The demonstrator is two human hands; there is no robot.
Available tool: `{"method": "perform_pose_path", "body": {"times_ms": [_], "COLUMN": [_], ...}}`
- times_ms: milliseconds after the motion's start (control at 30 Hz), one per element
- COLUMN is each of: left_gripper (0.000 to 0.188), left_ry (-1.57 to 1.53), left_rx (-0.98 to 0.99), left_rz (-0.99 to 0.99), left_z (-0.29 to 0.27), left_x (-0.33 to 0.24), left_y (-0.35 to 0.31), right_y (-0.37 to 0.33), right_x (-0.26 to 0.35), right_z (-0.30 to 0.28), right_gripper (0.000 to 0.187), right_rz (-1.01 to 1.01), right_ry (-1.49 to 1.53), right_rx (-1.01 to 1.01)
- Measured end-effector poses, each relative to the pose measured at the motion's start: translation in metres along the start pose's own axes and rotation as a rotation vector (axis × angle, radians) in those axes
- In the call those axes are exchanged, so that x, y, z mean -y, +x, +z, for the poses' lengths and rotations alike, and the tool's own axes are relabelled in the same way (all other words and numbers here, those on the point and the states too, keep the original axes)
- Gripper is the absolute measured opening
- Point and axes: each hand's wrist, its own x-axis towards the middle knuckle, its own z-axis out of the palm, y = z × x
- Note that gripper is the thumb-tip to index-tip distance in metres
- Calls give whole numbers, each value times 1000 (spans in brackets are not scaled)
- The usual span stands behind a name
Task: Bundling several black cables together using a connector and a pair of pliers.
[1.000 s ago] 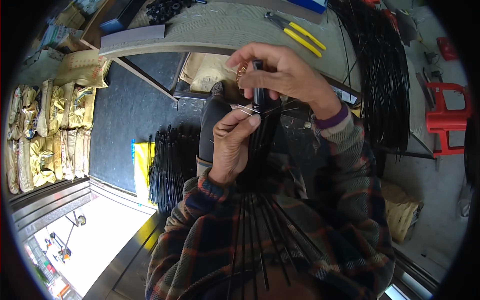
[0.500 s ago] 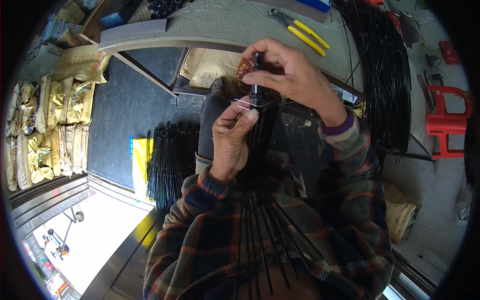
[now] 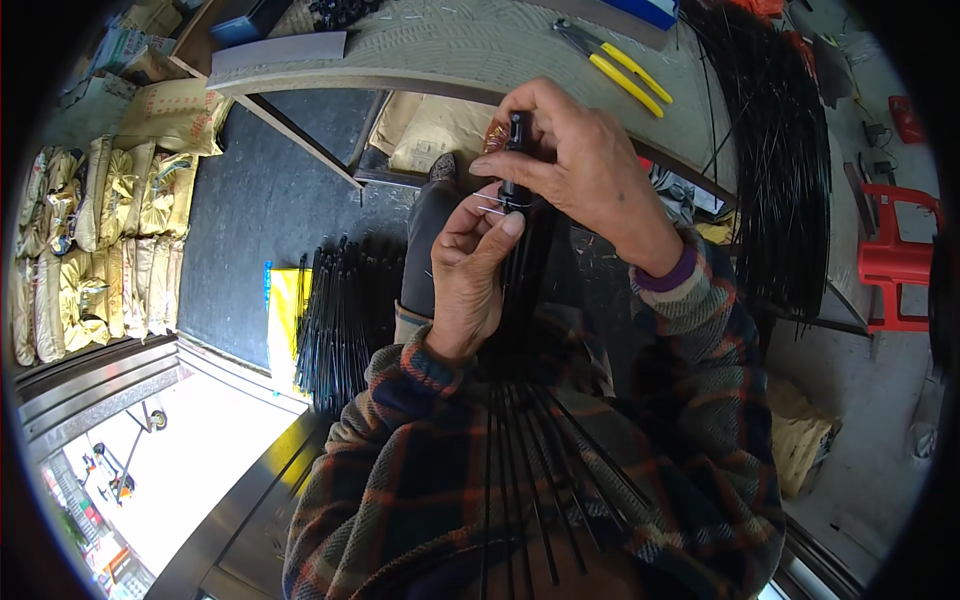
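A black umbrella frame (image 3: 517,265) stands in front of my chest, its thin ribs (image 3: 520,470) fanning toward the lower edge. My left hand (image 3: 468,275) pinches it below the hub, thumb against the ribs. Fine silvery wire ends (image 3: 489,209) poke out beside my left fingertips. Above, my right hand (image 3: 590,165) is closed around the frame's black knobbed end (image 3: 518,130), thumb and fingers curled about it. Behind the right thumb shows part of a copper-coloured wire coil (image 3: 495,136); whether the hand holds it cannot be told.
A worktable (image 3: 450,65) spans the far side, bearing yellow-handled pliers (image 3: 630,78) and a large bundle of black rods (image 3: 775,170). More black rods (image 3: 345,335) stand left of my leg. Stacked sacks (image 3: 100,255) line the left; a red plastic chair (image 3: 895,260) is at right.
The right hand has turned slightly over the knobbed end, and less of the copper-coloured coil shows. My left hand keeps its pinch. The whole view has shifted a little.
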Motion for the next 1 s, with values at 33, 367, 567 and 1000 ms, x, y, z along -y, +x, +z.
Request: {"method": "perform_pose_path", "body": {"times_ms": [33,367,567,1000], "left_gripper": [31,26,23,39], "left_ry": [0,23,53,-32], "left_rx": [1,63,68,60], "left_rz": [-1,48,129,127], "left_z": [0,-3,-9,-22], "left_x": [0,0,-8,-11], "left_y": [0,-3,-8,-9], "right_y": [0,2,-52,-79], "right_x": [1,4,-9,-7], "right_z": [1,-13,28,95], "right_gripper": [32,54,99,34], "right_rz": [5,244,-31,483], "right_ry": [1,341,112,1227], "right_rx": [-5,158,-316,-350]}}
